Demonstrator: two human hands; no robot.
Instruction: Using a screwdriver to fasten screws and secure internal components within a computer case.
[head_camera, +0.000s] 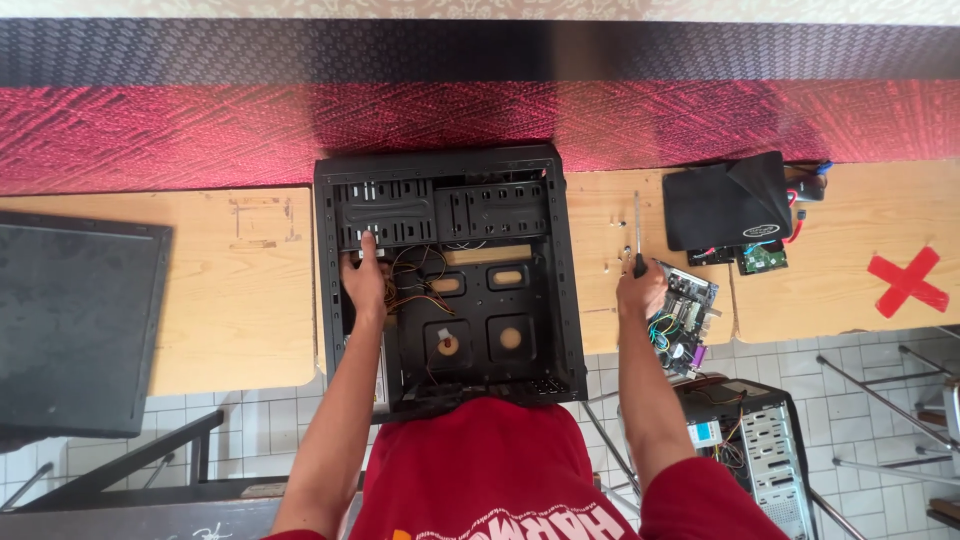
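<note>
Wooden worktop (240, 300) surfaces are seen from above, backed by a red and black patterned cloth (200, 120), with white floor tiles (850, 390) below. At the left a dark side panel (80, 320) is laid flat on the worktop. An open black computer case (450, 270) is laid on its side at the centre of the worktop, directly in front of the person; its drive bays (440, 210) are seen along the far edge, its bare mounting tray with oval cut-outs fills the middle, and orange and black wires (415, 285) are bunched at the left. The left hand (362, 275) is placed inside the case, fingers stretched apart and pressed against the drive bay frame, nothing being held. The right hand (640, 292) is closed around the black handle of a screwdriver (637, 235), whose shaft is pointed away over the worktop. Just beside that hand a green motherboard (685, 310) is lying at the worktop edge. Farther right, a black pouch (725, 205) and a red tape cross (907, 282) are seen.
</note>
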